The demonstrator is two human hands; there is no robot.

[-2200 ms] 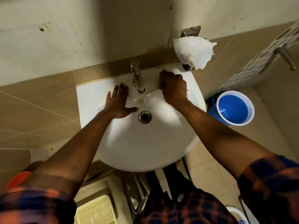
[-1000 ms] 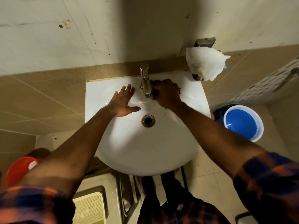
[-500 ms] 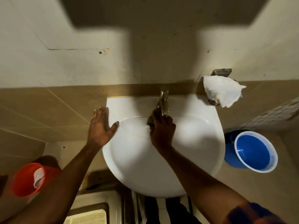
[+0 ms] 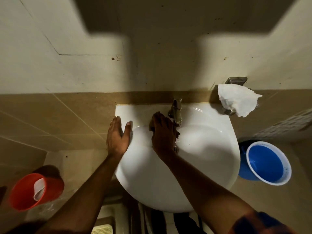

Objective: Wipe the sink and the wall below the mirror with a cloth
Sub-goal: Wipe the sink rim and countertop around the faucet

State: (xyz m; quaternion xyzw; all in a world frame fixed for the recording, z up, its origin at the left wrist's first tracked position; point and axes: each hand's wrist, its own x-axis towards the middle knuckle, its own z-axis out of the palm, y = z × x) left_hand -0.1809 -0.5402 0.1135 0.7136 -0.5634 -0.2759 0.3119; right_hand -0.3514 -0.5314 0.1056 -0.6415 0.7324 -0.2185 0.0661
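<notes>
White sink (image 4: 202, 166), dark crumpled cloth (image 4: 151, 125) (frayed)

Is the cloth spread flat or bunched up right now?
Bunched: the cloth is wadded under the right hand, only crumpled edges showing beside it.

A tap (image 4: 176, 112) stands on the sink (image 4: 202, 157), a bucket (image 4: 265, 163) to its right.

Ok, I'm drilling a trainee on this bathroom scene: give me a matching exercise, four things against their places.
Things:
1 left hand
2 cloth
3 blue bucket
4 red bucket

Places:
a floor, right of the sink
b under the right hand, by the tap
c flat on the sink's left rim
d floor, left of the sink

Pairs: 1-c, 2-b, 3-a, 4-d
</notes>
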